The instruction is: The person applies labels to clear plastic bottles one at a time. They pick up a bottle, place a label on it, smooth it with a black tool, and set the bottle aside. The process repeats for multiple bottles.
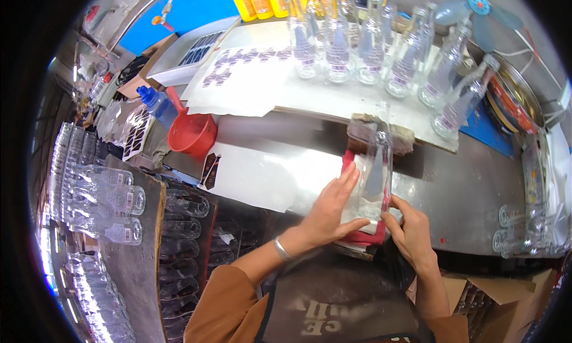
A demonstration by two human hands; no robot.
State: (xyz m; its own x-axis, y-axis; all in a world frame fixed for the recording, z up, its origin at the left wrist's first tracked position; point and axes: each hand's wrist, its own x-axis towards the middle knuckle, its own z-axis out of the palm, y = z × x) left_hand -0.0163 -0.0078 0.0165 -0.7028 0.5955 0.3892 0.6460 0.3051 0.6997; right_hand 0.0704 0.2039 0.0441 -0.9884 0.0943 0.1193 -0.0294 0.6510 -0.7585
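A clear glass bottle (pixel 375 170) lies in front of me, its neck over a block (pixel 411 139) and its base toward me. Under its lower part is a red-and-white cloth pad (pixel 372 236). My left hand (pixel 330 209) is at the bottle's left side, flat, with fingers stretched out and thumb apart. The thumb and forefinger of my right hand (pixel 410 227) close in at the bottle's lower right edge; its other fingers are curled. Beside my left hand lies a white sheet (pixel 262 176).
Several printed bottles (pixel 336 54) stand on the raised white board (pixel 238 102). A red dipper (pixel 193 134) and blue-capped bottle (pixel 158 105) are at left. Stacked bottles (pixel 113 191) fill the far left. More lie at right (pixel 524 230), above an open carton (pixel 503 289).
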